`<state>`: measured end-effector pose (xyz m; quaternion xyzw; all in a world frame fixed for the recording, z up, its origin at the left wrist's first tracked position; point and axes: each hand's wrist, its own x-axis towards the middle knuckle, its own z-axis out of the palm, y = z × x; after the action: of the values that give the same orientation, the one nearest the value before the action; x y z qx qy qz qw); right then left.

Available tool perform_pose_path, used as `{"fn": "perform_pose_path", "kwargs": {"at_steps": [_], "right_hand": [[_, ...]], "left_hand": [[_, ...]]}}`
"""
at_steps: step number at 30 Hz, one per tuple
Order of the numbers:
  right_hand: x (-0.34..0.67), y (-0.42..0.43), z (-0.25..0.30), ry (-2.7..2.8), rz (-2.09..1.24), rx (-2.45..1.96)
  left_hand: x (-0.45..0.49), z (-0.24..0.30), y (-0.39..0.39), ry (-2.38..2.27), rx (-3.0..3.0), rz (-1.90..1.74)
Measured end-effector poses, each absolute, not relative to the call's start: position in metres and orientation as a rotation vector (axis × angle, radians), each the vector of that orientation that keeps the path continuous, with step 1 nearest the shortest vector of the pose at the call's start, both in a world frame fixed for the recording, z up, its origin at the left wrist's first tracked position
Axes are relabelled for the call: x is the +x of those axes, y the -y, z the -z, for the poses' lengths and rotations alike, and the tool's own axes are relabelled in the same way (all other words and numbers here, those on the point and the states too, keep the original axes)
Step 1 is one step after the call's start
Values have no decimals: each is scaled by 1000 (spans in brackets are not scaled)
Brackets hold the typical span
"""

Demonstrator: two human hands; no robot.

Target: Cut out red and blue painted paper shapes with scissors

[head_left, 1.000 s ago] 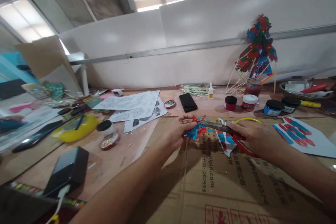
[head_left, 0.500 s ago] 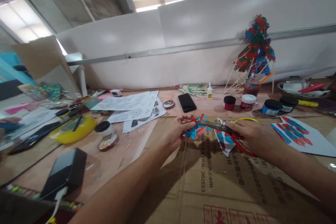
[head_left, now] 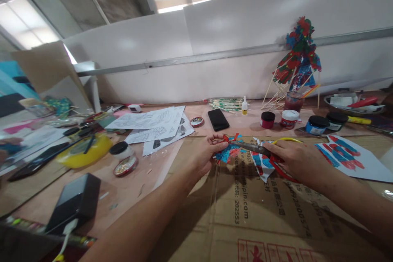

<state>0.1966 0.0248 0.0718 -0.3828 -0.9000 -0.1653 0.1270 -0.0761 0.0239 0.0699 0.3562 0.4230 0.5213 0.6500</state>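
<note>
My left hand [head_left: 206,153] pinches the left edge of a painted paper cutout [head_left: 229,153] in red and blue, held just above flattened cardboard [head_left: 245,213]. My right hand [head_left: 296,159] grips scissors [head_left: 251,147] with red and yellow handle loops; the dark blades point left into the cutout. A white offcut with red and blue paint [head_left: 262,166] hangs below the blades.
Paint jars [head_left: 288,118] and a glue bottle [head_left: 244,106] stand behind, beside a black phone [head_left: 217,119]. A colourful puppet on sticks [head_left: 299,55] leans on the wall. Printed sheets [head_left: 153,125], a yellow bowl [head_left: 84,149], a black box [head_left: 75,200] lie left; a painted sheet [head_left: 350,157] right.
Both hands, cutout and scissors have stayed almost still; the view shifted very slightly.
</note>
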Motion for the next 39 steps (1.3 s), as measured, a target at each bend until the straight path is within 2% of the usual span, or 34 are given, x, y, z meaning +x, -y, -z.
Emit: {"fn": "perform_pose_path", "kwargs": {"at_steps": [17,24,28,34,39], "right_hand": [[197,-27,-71,2592,496,-1077],[195,-25,-73,2512,305,-1208],[194,-25,-75,2471,179,-1137],[188,-18,-78,2477,274,-1236],[184,-14,-78,2536,227,-1277]], "left_hand": [[-79,-65,-26,-959,816,-1153],[-81,-64,-27,-960,839,-1196],[-80,-64,-27,-979,837,-1244],[-77,-65,-25,-1021,893,-1271],[-74,-67,-23,-1034,910,-1337]]}}
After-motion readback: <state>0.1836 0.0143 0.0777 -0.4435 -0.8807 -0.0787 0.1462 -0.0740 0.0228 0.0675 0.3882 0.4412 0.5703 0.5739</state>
